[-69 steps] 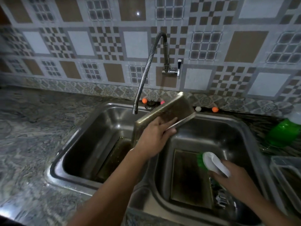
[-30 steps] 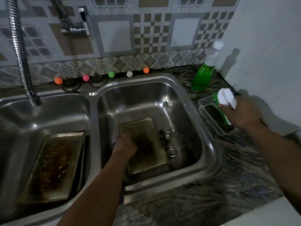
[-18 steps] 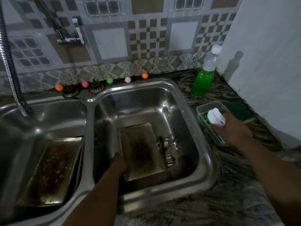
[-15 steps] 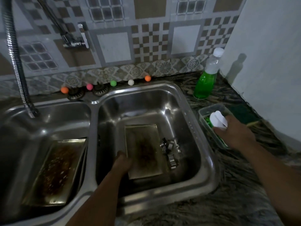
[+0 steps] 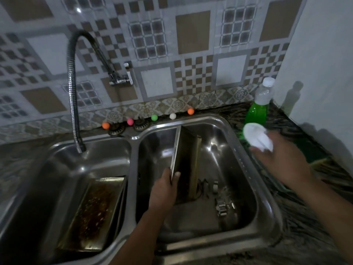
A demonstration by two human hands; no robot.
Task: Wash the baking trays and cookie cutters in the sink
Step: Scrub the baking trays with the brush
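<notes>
— What's changing nearest you?

— Your left hand is now gripping the baking tray by its near rim, thumb on the inside, and tipping it up on edge in the right basin; half a second ago it was lying flat. The cookie cutters are lying uncovered on the basin floor beside it.

— And farther out?

— Your right hand is holding the white-handled brush, fingers curled over it, and lifting it off the counter toward the basin's right rim. A second dirty tray is sitting in the left basin, under the faucet hose.
</notes>
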